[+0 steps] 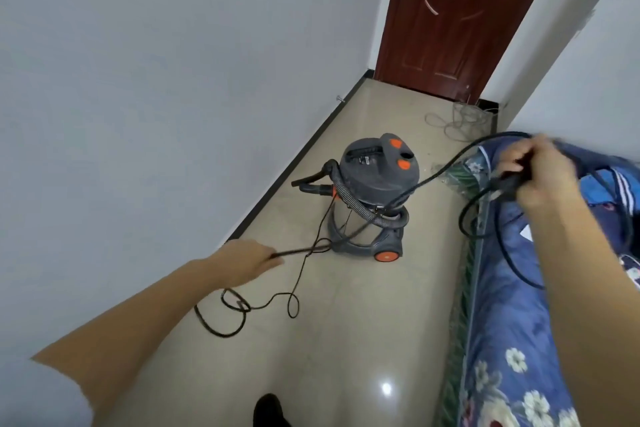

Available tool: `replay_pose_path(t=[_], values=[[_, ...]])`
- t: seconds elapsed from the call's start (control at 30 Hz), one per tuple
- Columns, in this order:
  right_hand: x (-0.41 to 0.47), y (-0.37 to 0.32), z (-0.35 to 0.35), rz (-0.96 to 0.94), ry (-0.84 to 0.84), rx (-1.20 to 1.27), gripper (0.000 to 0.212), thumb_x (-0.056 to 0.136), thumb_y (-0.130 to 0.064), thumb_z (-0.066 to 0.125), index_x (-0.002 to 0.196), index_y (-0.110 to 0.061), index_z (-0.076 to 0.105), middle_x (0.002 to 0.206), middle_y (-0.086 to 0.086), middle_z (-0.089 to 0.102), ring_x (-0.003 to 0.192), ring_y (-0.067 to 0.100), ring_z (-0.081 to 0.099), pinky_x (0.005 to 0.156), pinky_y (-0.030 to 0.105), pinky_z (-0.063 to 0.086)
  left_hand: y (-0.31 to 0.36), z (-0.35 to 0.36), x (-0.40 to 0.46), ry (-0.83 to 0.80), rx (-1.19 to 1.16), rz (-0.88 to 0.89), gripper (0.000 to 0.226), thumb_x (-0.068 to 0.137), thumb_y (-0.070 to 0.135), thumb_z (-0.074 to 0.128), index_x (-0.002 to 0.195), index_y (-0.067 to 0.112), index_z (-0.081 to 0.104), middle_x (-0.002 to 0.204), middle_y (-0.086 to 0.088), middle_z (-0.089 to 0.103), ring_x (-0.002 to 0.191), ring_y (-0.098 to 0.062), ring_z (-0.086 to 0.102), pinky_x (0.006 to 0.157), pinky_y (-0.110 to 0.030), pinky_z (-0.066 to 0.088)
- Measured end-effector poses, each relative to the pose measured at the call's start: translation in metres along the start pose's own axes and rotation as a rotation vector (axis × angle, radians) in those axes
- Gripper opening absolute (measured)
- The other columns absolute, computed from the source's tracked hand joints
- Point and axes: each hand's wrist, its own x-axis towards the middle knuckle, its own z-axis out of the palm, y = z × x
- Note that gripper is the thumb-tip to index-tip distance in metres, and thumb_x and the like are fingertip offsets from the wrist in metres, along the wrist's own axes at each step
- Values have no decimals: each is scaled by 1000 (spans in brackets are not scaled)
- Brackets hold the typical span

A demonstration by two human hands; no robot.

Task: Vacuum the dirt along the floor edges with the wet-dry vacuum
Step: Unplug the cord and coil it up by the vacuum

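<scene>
A grey wet-dry vacuum (375, 191) with orange buttons and orange wheels stands on the beige tile floor (346, 340) in the head view, its ribbed hose (349, 199) wrapped around the drum. A black power cord (242, 308) runs from the vacuum and lies in loops on the floor. My left hand (247, 262) reaches low toward the vacuum and pinches a stretch of that cord. My right hand (540, 172) is raised over the bed and grips a bundle of cord loops with the plug end.
A white wall with a dark baseboard (294, 163) runs along the left. A dark red door (457, 17) closes the far end, with thin loose wires (460, 121) on the floor before it. A bed with a blue floral cover (512, 340) fills the right side.
</scene>
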Motion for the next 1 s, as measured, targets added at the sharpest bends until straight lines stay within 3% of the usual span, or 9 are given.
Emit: replay_pose_path(t=[0.13,0.27,0.33,0.43,0.53,0.63,0.73,0.87,1.0], values=[[-36,77,51,173,-246,-664,37,104,-21,32,81,0,51,57,6,70,52,13,68,54,19,56,83,-39,-7,-41,309,333,46,101,44,28,108,8,55,99,-13,64,93,-31,59,71,-32,36],[-78,120,63,209,-651,-1199,41,103,-29,34,78,-6,57,55,2,66,45,11,60,50,18,50,94,-80,8,227,29,325,34,96,43,43,102,17,65,98,-7,68,91,-23,61,76,-32,40],[-87,117,65,334,-682,-1095,41,103,-36,33,77,-9,52,43,1,50,32,10,39,40,20,40,74,-90,15,290,-264,282,33,90,43,56,67,20,56,68,1,56,64,-14,51,66,-31,38],[-87,93,66,482,-701,-880,43,98,-43,38,72,-10,49,35,-5,26,27,6,19,33,14,20,53,-87,17,271,-659,246,45,87,37,62,53,18,40,54,6,37,51,-9,33,57,-26,30],[-83,47,64,570,-828,-515,31,86,-33,51,64,-11,50,31,-7,29,23,5,24,33,12,17,38,-73,14,340,-878,211,48,89,45,54,53,14,49,53,9,49,53,-2,47,75,-23,38],[-68,1,57,696,-1057,96,39,104,-21,30,90,6,55,43,1,31,35,15,29,44,28,25,33,-57,10,260,-1099,179,60,94,55,32,48,19,47,67,-1,62,75,-1,63,94,-28,36],[-48,-27,44,476,-942,293,39,102,-18,29,88,9,54,50,9,39,44,18,36,53,30,29,41,-51,9,32,-1363,188,72,96,54,14,45,17,50,55,-5,56,80,-28,59,89,-34,46],[-19,-48,3,296,-700,551,24,87,6,44,65,7,55,48,20,53,39,29,48,50,35,38,25,-30,-5,-179,-1448,160,68,72,80,36,54,15,49,47,0,44,55,-18,50,74,-31,54],[-10,-31,-29,99,-360,464,33,49,11,70,56,-11,47,36,-6,40,28,8,36,33,17,32,6,-13,-17,4,-1468,57,58,57,77,65,52,22,49,48,6,25,44,-8,29,65,-25,51]])
